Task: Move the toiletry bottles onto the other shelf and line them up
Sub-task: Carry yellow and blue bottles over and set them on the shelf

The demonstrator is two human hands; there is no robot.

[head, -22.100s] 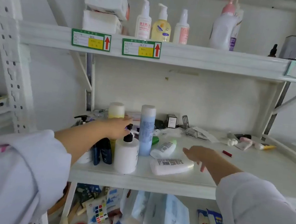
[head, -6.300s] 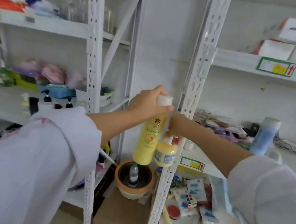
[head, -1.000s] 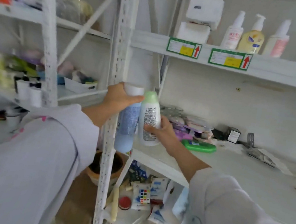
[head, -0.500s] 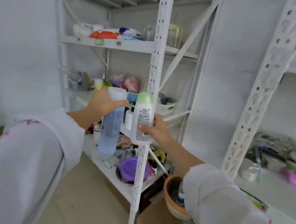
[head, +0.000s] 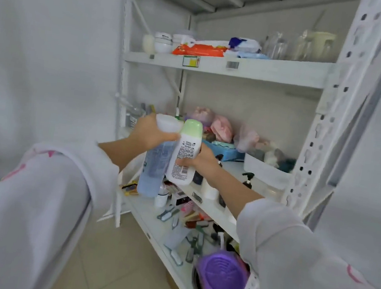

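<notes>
Left hand (head: 148, 132) wrapped around the top of a tall blue bottle (head: 155, 164) just under its white cap, fingers closed across the front, bottle hanging down with a slight tilt, base lowest and in mid-air. Right hand (head: 197, 157) closed around the lower body of a white bottle with a pale green cap (head: 184, 153), thumb and fingers pressed on the printed label side, cap up, bottle nearly upright. Both bottles held side by side, touching or almost touching near the top, in front of the middle shelf (head: 210, 205) of a white metal rack and above its front edge, neither set down. White sleeves (head: 39, 197) on both arms, with pink marks. On that middle shelf, behind and right of the hands: dark pump bottles (head: 247, 179), a small white bottle (head: 210, 190), a white tray (head: 266, 171) with soft items, a blue box (head: 225, 151), and pink and clear bags (head: 222, 128) against the back wall. On the upper shelf (head: 243, 66): white jars (head: 163, 42), an orange packet (head: 198, 49), a blue and white pack, clear glass jars (head: 294, 46). On the lower shelf (head: 148, 214): small clutter of brushes and clips, a small white bottle, and a purple round lid (head: 221, 277) near the right upright post (head: 327, 128). Tiled floor (head: 120, 268) below.
</notes>
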